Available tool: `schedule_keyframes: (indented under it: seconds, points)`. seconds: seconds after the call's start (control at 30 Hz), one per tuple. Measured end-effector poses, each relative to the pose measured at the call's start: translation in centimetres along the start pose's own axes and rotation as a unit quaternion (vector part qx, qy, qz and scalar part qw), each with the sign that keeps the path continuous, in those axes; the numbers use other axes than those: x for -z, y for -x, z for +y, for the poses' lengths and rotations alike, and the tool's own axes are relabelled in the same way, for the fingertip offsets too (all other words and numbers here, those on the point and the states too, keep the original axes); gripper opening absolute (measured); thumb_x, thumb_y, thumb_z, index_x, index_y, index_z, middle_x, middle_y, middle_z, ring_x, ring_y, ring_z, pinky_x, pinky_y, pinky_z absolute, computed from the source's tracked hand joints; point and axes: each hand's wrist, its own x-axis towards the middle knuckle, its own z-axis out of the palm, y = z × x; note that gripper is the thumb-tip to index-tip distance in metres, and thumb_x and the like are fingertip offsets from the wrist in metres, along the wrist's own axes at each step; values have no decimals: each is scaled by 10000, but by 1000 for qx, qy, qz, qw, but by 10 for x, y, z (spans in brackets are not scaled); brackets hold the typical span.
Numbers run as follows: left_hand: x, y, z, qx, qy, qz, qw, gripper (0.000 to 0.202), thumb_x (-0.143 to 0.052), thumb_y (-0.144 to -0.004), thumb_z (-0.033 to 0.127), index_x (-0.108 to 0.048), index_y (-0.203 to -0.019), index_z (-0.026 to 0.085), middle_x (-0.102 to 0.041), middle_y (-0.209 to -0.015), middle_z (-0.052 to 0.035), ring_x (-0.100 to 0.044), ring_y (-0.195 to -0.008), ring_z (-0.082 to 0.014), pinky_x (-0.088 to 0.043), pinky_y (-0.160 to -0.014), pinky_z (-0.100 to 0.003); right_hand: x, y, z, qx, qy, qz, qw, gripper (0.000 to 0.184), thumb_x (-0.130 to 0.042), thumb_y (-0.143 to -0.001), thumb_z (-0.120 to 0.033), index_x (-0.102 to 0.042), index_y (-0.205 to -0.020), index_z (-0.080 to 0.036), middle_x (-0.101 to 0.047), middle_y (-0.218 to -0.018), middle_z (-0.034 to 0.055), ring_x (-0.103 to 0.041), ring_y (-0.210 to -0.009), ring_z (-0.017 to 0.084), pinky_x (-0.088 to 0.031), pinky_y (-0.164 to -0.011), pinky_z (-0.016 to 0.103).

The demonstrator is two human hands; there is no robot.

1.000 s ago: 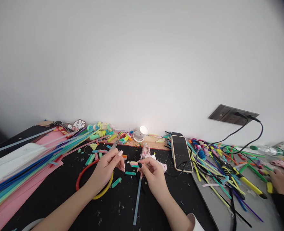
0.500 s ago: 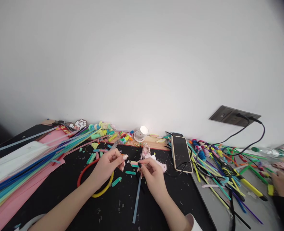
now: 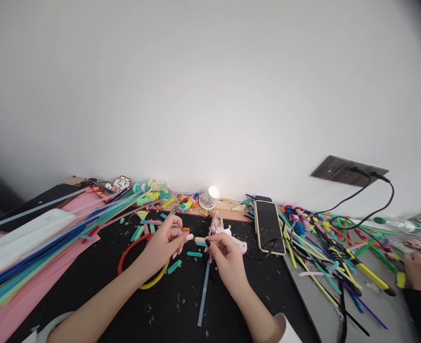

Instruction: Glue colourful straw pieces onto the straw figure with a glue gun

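Before a pale wall [image 3: 196,95], the black tabletop [image 3: 176,312] bears one ring [image 3: 127,250]. Above it, one striped piece [image 3: 200,240], long axis sideways, points leftward from the right hand [image 3: 228,257], pinched tightly; whether the left hand [image 3: 163,245], fingertips bunched, holds anything is unclear.

The striped piece [image 3: 201,241] looks fuzzy, the phone screen [image 3: 268,223] glossy.

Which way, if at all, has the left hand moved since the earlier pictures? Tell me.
Yes: judged against the white cup, the left hand has shifted slightly right, closer to the striped piece in the right hand.
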Motion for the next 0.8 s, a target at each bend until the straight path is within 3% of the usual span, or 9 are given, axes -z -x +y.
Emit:
schedule_keyframes:
  seconds: [0.13, 0.27, 0.37, 0.47, 0.6, 0.7, 0.8]
  points:
    - [2, 1, -4, -7, -41, 8, 999, 239, -561, -931, 465, -522, -921, 229, -351, -501, 136, -360, -407, -93, -270, -445, -214, 0, 1, 1, 4, 0, 8, 1000, 292, -723, -823, -499, -699, -834, -208, -619, -624, 2, -543, -511, 167, -437, -502, 284]
    - [2, 3, 2, -21, -117, 37, 992, 302, -516, -953, 476, -652, -913, 209, -433, -479, 88, -476, -454, -136, -405, -505, -255, 0, 1, 1, 13, 2, 14, 1000, 273, -731, -827, -480, -703, -826, -209, -614, -630, -2, -547, -515, 165, -447, -503, 283]
    - [0, 4, 7, -56, -120, 56, 990, 260, -576, -909, 409, -671, -1071, 229, -712, -739, -7, -698, -739, -213, -566, -726, -333, 0, 1, 1, 15, -2, 16, 1000, 272, -730, -824, -484, -708, -831, -212, -635, -651, 4, -570, -531, 173, -477, -515, 295]
    - [-2, 4, 7, -69, -102, 16, 992, 321, -638, -859, 369, -669, -1146, 228, -776, -1015, -70, -732, -983, -253, -586, -884, -380, 0, 1, 1, 14, -7, -3, 1000, 236, -715, -833, -447, -718, -862, -213, -665, -673, 13, -612, -559, 186, -516, -552, 314]
    - [-5, 6, 4, -59, -96, -54, 992, 202, -642, -875, 347, -726, -1011, 225, -789, -975, -55, -741, -917, -236, -588, -821, -332, -1, 2, 1, 14, -10, -48, 999, 156, -679, -843, -350, -726, -917, -220, -694, -699, 10, -660, -599, 191, -561, -609, 325]
    - [-6, 6, 6, -63, -102, -45, 992, 179, -622, -887, 341, -749, -919, 219, -790, -935, -46, -731, -871, -226, -570, -777, -310, -1, 3, 1, 21, -1, -66, 998, 153, -639, -858, -313, -706, -962, -223, -717, -741, 16, -679, -626, 194, -570, -629, 325]
    - [-5, 6, 10, -68, -117, -9, 991, 196, -605, -886, 337, -755, -862, 213, -773, -842, -42, -716, -812, -221, -555, -745, -311, 3, 2, 0, 55, 54, -37, 996, 175, -590, -881, -286, -687, -1013, -224, -744, -845, 43, -692, -700, 203, -563, -674, 329]
